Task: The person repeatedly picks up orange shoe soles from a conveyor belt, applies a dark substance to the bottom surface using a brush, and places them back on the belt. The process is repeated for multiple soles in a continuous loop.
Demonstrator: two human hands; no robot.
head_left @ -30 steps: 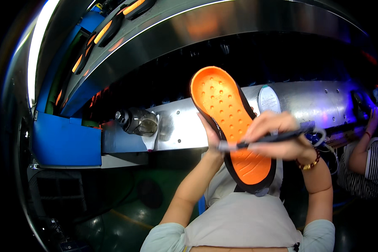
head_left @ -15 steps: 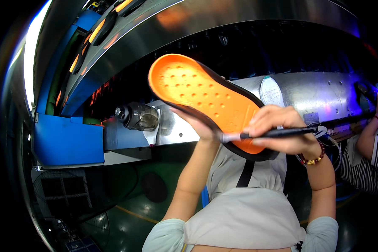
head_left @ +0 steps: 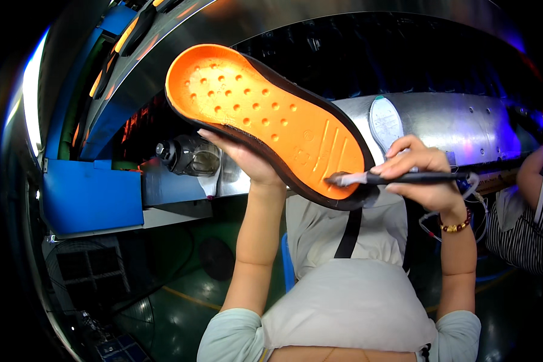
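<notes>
left hand [head_left: 247,160] props the orange dimpled rubber shoe sole [head_left: 265,117] from beneath; right hand [head_left: 422,178] pinches a black-handled brush [head_left: 398,178], whose bristles may slip past the sole's edge.

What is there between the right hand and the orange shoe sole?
In the head view, a dark-handled brush spans the stretch: the right hand grips its handle and its whitish bristle tip touches the orange sole, which the left hand holds up.

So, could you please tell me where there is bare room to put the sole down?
The steel ledge is bare right of the white insole. Left is crowded: a dark jar behind the left hand. The right hand brushes the orange sole.
</notes>
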